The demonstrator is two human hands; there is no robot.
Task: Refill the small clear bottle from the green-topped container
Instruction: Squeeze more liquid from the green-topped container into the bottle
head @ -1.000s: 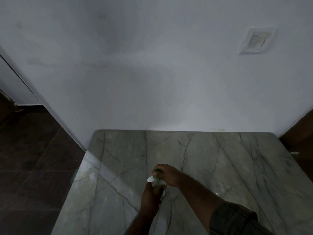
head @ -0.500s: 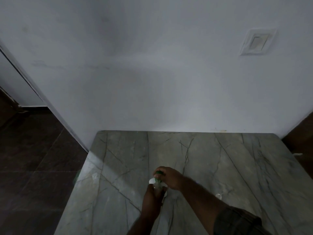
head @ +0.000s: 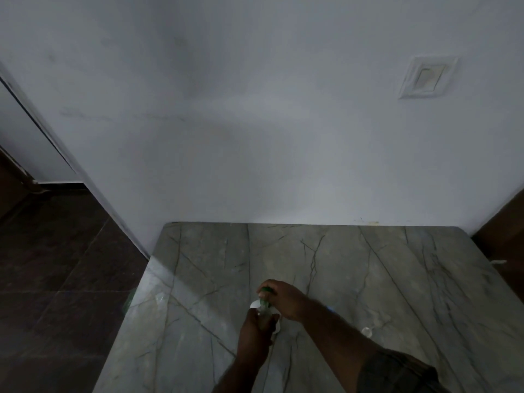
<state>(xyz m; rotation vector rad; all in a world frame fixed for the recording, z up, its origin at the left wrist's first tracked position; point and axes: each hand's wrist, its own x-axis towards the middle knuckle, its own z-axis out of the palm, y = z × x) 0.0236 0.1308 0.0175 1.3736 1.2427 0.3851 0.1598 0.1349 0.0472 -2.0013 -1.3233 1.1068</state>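
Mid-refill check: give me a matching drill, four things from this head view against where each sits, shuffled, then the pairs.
Things: 1 green container top; 2 left hand; 3 white square wall switch plate; 4 small clear round piece.
Places: A on the wall, upper right; B on the grey veined marble table, right of the right forearm; C held in the right hand; D gripping the clear vessel below the green top.
Pairs: 1-C; 2-D; 3-A; 4-B.
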